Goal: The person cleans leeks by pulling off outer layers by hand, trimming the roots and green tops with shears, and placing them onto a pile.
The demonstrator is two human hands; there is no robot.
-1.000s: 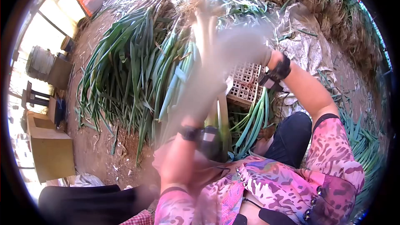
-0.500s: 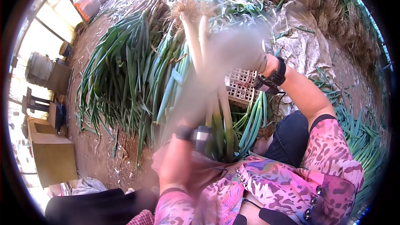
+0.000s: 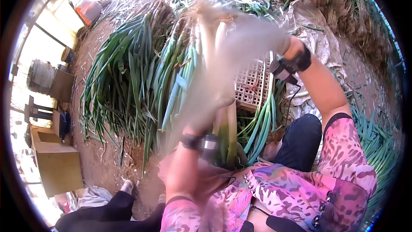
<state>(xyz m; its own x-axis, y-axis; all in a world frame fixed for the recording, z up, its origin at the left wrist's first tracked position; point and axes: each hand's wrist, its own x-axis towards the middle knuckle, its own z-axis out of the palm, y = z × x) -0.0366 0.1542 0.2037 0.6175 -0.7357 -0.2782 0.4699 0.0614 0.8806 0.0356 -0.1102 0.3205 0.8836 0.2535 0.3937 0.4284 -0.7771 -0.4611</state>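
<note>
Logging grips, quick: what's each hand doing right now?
Left hand: closed round the leek bundle.
Right hand: on the bundle's white ends; too blurred to tell its grip.

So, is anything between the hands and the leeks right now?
Nothing visible does. The left hand grips the leeks mid-stalk, and the right hand is up at their root end; blur hides its exact grip.

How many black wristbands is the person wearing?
2: one black strap wristband on the left wrist, mid-picture; a second black wristband on the right wrist, higher, over the white lattice crate.
</note>
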